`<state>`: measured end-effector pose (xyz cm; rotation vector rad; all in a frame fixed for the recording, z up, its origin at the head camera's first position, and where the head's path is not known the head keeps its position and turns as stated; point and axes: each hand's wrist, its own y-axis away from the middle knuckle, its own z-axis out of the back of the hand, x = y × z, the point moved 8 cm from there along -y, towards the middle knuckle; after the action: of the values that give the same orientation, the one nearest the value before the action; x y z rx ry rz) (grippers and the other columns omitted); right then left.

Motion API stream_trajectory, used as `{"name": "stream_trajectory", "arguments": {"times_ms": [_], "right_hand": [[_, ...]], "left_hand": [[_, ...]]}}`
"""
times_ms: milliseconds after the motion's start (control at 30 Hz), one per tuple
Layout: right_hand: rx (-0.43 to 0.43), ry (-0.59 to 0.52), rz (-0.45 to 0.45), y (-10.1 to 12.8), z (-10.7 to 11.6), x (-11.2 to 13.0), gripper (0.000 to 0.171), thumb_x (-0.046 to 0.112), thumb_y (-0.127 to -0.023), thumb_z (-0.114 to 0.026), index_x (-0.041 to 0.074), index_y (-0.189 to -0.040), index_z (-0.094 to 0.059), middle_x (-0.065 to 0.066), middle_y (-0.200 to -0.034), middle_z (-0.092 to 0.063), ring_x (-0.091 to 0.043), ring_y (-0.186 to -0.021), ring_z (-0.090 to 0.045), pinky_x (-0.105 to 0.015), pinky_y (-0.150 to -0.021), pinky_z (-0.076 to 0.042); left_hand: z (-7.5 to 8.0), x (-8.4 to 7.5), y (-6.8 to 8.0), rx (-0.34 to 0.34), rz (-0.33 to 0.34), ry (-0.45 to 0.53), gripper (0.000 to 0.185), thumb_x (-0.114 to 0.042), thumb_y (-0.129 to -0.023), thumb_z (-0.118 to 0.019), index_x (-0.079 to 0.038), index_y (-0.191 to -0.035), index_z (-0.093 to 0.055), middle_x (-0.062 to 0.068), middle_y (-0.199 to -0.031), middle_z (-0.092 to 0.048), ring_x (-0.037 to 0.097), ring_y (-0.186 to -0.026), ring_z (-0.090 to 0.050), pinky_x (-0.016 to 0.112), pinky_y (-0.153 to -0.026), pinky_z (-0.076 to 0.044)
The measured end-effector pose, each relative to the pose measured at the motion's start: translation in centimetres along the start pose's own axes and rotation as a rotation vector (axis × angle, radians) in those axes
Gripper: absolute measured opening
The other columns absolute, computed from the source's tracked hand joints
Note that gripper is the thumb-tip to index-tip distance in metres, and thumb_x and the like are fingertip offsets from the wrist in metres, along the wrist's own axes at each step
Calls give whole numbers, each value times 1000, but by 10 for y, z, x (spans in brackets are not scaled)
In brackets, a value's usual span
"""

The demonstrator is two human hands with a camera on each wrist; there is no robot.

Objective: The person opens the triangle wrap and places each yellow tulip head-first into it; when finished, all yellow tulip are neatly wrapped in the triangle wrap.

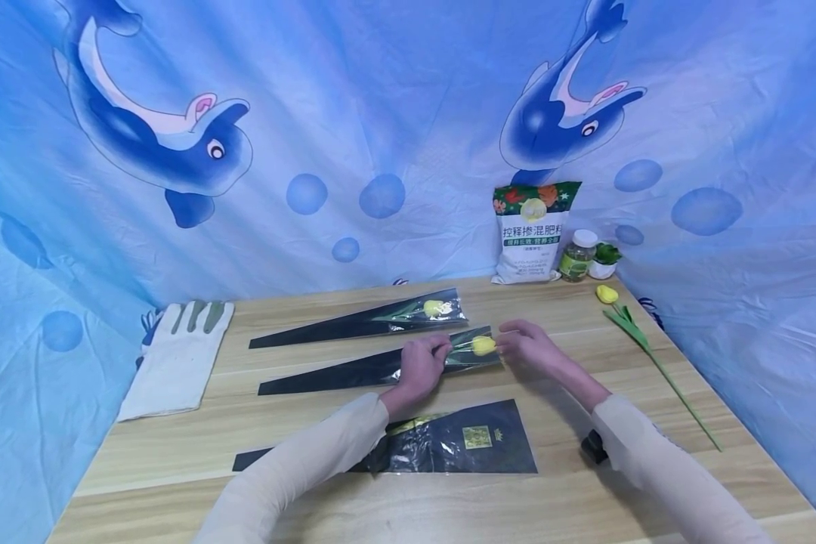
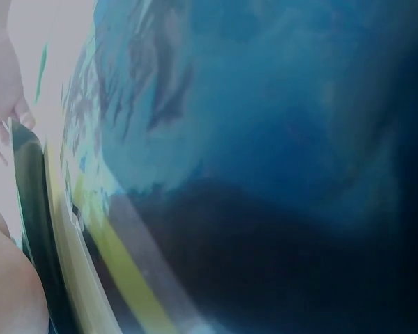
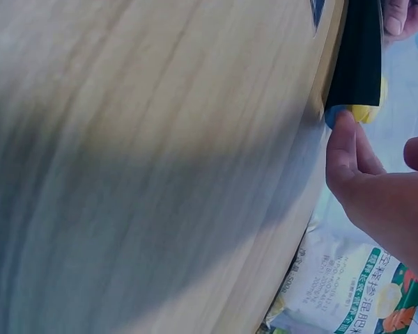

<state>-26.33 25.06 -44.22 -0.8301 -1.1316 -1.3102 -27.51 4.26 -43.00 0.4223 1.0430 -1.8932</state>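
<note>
The left hand (image 1: 418, 368) seems to pinch the black flower sleeve (image 1: 340, 374). The right hand (image 1: 533, 349), thumb apart, touches its wide end, where a yellow tulip (image 1: 483, 346) lies inside.

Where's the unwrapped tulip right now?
In the head view, the unwrapped tulip lies on the right side of the wooden table, to the right of the right hand, its yellow bloom just in front of the small potted plant.
</note>
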Motion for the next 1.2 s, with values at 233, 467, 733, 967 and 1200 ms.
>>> {"name": "stream_trajectory", "arguments": {"times_ms": [233, 467, 733, 967, 1200], "right_hand": [[64, -84, -22, -2, -8, 1, 50, 9, -101, -48, -17, -141, -33, -30, -119, -61, -40, -108, -62, -46, -97, -51], [113, -87, -20, -6, -16, 2, 53, 14, -105, -40, -19, -144, -25, -33, -127, -58, -44, -116, -60, -51, -105, -43], [136, -90, -14, -12, -22, 4, 55, 20, -108, -34, -20, -144, -23, -34, -129, -56, -43, -116, -60, -52, -108, -39], [113, -100, -31, -12, -19, 4, 57, 19, -107, -37, -18, -147, -19, -35, -132, -53, -44, -119, -58, -54, -109, -37], [72, -87, -17, -11, -15, 4, 59, 19, -106, -43, -19, -146, -22, -36, -130, -54, -46, -119, -57, -51, -105, -43]], "left_hand": [[-2, 0, -1, 9, 8, -4, 10, -5, -86, -78, -4, -96, -79, 9, -97, -76, 23, -85, -74, 34, -80, -59], [-3, -1, 0, 13, 13, -6, 7, -4, -86, -77, -4, -93, -79, 10, -97, -75, 23, -85, -74, 33, -81, -58], [-4, -3, -2, 13, -5, -11, 9, -5, -86, -77, -4, -96, -79, 10, -98, -75, 22, -85, -74, 32, -80, -58], [-5, 0, -5, -3, -47, -10, 10, -3, -86, -76, -1, -96, -78, 12, -101, -75, 25, -89, -74, 34, -83, -58], [-8, 0, -6, -8, -75, -15, 9, -3, -85, -77, -2, -94, -78, 11, -100, -75, 26, -92, -73, 35, -85, -57]]}}
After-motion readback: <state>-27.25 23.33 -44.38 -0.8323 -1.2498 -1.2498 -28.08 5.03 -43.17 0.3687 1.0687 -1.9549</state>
